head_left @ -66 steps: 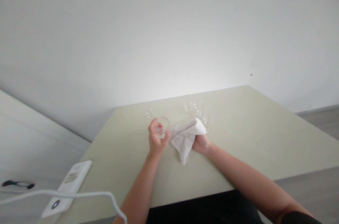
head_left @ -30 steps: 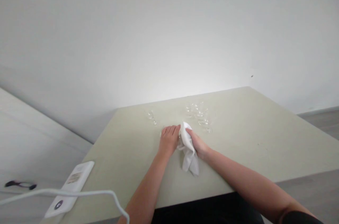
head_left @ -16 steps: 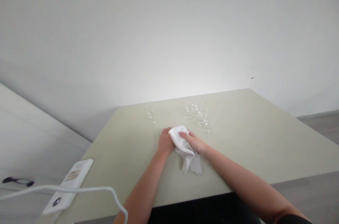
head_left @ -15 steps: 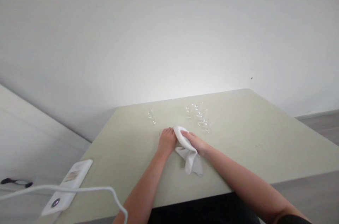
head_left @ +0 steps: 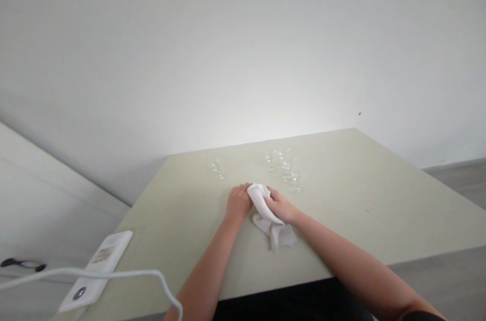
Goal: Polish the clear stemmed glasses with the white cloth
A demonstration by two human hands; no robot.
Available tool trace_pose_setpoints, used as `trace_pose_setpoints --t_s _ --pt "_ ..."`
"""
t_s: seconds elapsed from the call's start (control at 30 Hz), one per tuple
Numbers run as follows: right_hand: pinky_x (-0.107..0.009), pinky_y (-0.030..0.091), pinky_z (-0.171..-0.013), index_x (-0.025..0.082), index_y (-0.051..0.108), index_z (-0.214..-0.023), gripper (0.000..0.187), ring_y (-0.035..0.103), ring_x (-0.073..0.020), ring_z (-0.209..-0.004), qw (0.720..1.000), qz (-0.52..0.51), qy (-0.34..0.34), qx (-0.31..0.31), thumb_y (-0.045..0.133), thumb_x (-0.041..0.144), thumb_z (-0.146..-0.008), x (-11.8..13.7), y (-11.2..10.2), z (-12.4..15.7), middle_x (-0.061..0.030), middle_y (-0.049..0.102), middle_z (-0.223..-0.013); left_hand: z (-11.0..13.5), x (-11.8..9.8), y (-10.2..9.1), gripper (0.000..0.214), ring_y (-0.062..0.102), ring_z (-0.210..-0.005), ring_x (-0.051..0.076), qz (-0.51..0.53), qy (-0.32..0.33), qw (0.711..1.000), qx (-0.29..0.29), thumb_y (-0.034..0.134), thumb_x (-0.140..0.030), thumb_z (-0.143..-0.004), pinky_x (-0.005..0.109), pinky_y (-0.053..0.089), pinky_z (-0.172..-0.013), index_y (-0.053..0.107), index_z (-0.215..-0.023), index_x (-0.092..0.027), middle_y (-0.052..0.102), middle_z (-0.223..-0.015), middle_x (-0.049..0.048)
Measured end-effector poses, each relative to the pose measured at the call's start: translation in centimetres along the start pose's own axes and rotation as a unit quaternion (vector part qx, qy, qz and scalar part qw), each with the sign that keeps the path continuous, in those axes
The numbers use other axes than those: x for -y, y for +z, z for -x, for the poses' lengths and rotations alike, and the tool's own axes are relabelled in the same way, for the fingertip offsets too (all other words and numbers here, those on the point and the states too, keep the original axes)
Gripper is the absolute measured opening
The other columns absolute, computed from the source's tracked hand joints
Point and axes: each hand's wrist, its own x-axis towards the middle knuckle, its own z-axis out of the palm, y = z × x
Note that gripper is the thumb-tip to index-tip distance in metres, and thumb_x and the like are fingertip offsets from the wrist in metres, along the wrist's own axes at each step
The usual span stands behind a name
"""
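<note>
A white cloth (head_left: 261, 204) is bunched in my right hand (head_left: 281, 205), whose fingers are closed round it. Its loose end hangs down toward the table below the wrist. My left hand (head_left: 239, 203) is closed right beside the cloth's upper fold; whatever its curled fingers hold is hidden. Beyond the left hand, a clear stemmed glass (head_left: 214, 165) stands on the table. Several more clear glasses (head_left: 283, 163) stand grouped behind my right hand, too faint to tell apart fully.
The pale table (head_left: 341, 199) meets a white wall (head_left: 243, 57) at its far edge. At the left corner lies a white box (head_left: 96, 270). A white cable (head_left: 125, 274) crosses the lower left, near a cabinet with a black handle (head_left: 23, 264).
The cloth has shifted slightly in my right hand, its top fold now bunched closer against my left hand. Both hands remain almost in the same place; the glasses have not moved.
</note>
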Motion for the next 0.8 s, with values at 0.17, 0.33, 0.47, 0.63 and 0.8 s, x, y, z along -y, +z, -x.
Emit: trace_pose_setpoints --t_s 0.17,0.33,0.47,0.63,0.8 --pt "-0.036 0.046 -0.091 0.02 0.051 -0.129 0.056 0.058 -0.0225 -0.1 0.987 0.104 -0.122 0.009 0.07 0.037 -0.079 -0.2 -0.5 0.4 -0.0086 0.061 -0.112 -0.1 0.0 -0.4 0.027 0.066 -0.086 0.02 0.018 -0.039 0.996 0.083 0.045 -0.026 -0.095 0.028 0.045 -0.076 0.06 -0.116 -0.02 0.07 -0.102 0.0079" --pt "-0.036 0.047 -0.086 0.019 0.056 -0.122 0.053 0.06 -0.0218 -0.094 0.997 0.043 -0.056 -0.021 0.068 0.048 -0.08 -0.2 0.1 0.2 -0.0069 0.064 -0.104 0.0 0.0 -0.6 0.025 0.066 -0.094 0.02 0.035 -0.057 0.994 0.083 0.047 -0.024 -0.094 0.027 0.045 -0.082 0.061 -0.114 -0.018 0.07 -0.103 0.0089" --pt "-0.032 0.049 -0.074 0.016 0.061 -0.107 0.046 0.061 -0.0193 -0.082 0.997 -0.066 0.035 -0.016 0.044 0.056 -0.093 0.0 0.3 0.1 -0.0063 0.067 -0.093 0.2 -0.1 -0.7 0.022 0.064 -0.099 0.023 0.024 -0.021 0.999 0.012 0.049 -0.022 -0.093 0.031 0.043 -0.091 0.064 -0.108 -0.017 0.07 -0.104 0.0102" --pt "-0.038 0.046 -0.093 0.02 0.05 -0.131 0.06 0.058 -0.0232 -0.103 0.986 0.106 -0.126 0.004 0.072 0.037 -0.078 0.5 -0.6 0.8 -0.0097 0.06 -0.114 0.1 0.2 -0.9 0.026 0.067 -0.09 0.022 0.025 -0.039 0.995 0.091 0.047 -0.029 -0.093 0.029 0.046 -0.079 0.064 -0.111 -0.019 0.072 -0.102 0.0097" --pt "-0.037 0.045 -0.094 0.022 0.055 -0.125 0.053 0.057 -0.0224 -0.103 0.992 0.064 -0.107 -0.014 0.072 0.037 -0.076 0.2 0.1 0.7 -0.0076 0.059 -0.113 -0.2 0.2 -0.7 0.024 0.067 -0.094 0.022 0.058 -0.046 0.988 0.135 0.052 -0.031 -0.091 0.027 0.046 -0.078 0.068 -0.104 -0.02 0.073 -0.099 0.0098"
